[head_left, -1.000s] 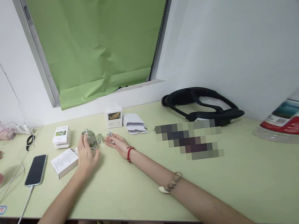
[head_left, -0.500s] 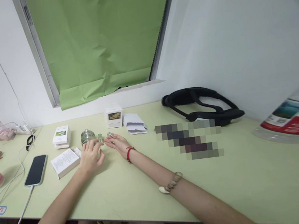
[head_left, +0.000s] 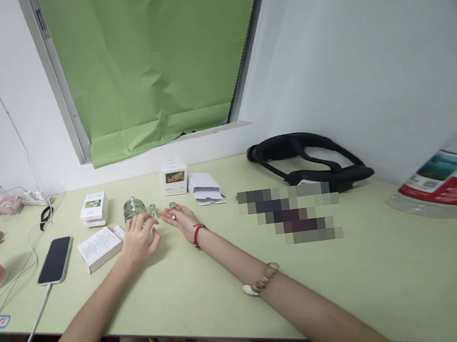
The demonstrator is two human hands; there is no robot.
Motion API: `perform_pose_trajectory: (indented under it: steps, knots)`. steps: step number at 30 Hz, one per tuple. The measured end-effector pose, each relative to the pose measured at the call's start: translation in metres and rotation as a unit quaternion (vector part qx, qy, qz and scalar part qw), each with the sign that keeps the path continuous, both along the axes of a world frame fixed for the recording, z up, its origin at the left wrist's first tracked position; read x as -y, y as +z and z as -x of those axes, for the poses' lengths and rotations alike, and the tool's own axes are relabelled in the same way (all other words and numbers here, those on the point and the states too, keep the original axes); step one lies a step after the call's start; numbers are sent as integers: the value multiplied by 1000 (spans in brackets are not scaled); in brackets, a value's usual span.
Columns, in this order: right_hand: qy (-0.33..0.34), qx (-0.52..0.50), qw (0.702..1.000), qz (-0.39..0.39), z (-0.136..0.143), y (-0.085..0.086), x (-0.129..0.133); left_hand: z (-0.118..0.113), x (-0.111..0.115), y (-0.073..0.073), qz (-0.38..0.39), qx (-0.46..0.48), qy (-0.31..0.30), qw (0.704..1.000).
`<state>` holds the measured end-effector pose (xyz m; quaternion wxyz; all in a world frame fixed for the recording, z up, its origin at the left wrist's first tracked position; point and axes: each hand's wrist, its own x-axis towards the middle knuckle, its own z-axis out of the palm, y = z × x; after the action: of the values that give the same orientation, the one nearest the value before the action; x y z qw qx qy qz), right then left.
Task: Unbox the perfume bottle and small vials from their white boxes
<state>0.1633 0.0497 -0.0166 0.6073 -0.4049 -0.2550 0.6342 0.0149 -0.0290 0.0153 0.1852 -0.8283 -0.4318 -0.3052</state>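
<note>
left hand: we saw the left hand [head_left: 140, 240] palm down over the table, fingers loosely bent and the thumb apart from them; its fingertips overlapped the jar's front edge in our view, and we could not tell whether they touched it.
right hand: we saw the right hand [head_left: 182, 221] palm up, fingers half curled; a small round greenish clear piece [head_left: 172, 204] stood at its fingers, though we could not tell whether they gripped it.
jar: we found the squat clear glass jar with a knobbed lid [head_left: 133, 206] upright on the table, just beyond the left hand.
small piece: we noticed a small greenish clear knobbed piece [head_left: 153, 209] between the jar and the right hand.
boxes: we saw a white carton printed with text [head_left: 100, 249] lying just left of the left hand, a white box with a green picture [head_left: 93, 207] behind it, and a white box with a brown picture [head_left: 174, 180] beyond the right hand, beside a folded white card carton [head_left: 205, 187].
table: we saw all these on the pale green flat table [head_left: 227, 293].
</note>
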Motion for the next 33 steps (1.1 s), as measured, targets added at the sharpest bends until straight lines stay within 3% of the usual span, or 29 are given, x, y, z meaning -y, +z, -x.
perform_pose_trajectory:
  steps: [13, 33]
  knots:
    - [-25, -12, 999, 22, 1, 3, 0, 2, -2, -2, -21, 6, -10, 1000]
    - [-40, 40, 996, -66, 6, 1, 1, 3, -3, 0, -38, 3, -6, 999]
